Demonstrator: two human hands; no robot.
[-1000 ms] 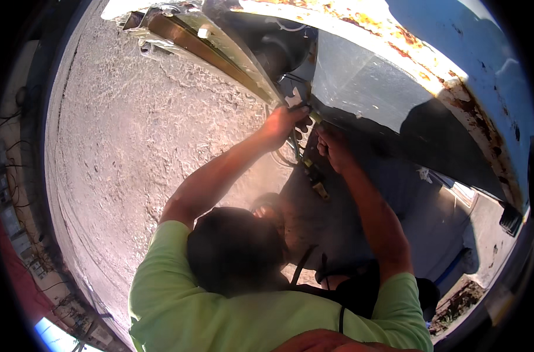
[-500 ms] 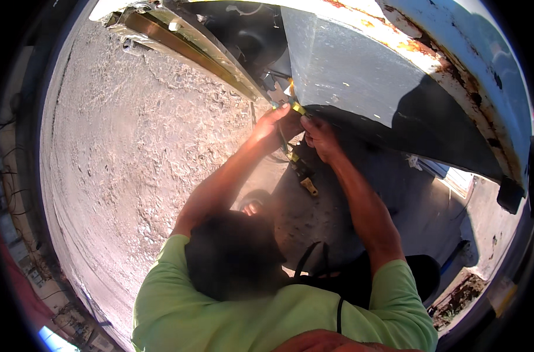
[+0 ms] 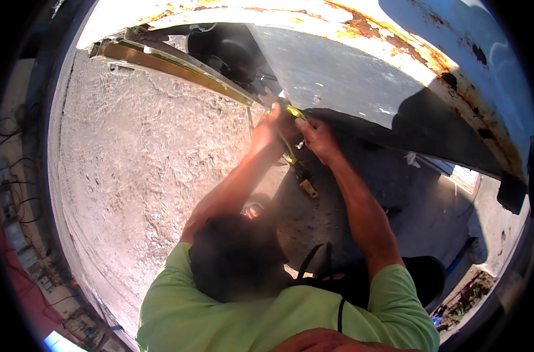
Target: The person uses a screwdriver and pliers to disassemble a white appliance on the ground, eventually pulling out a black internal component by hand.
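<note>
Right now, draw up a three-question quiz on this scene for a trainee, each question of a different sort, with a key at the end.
1. True or false: the left hand and the right hand are spread far apart.

2. Multiple choice: what colour is the thin piece at the right hand's thumb?
A. red
B. dark blue
C. yellow-green

3. Fill in the blank: the long metal rail lies nearer to the ____ hand.

Key: 1. False, they are close together. 2. C. 3. Left.
</note>
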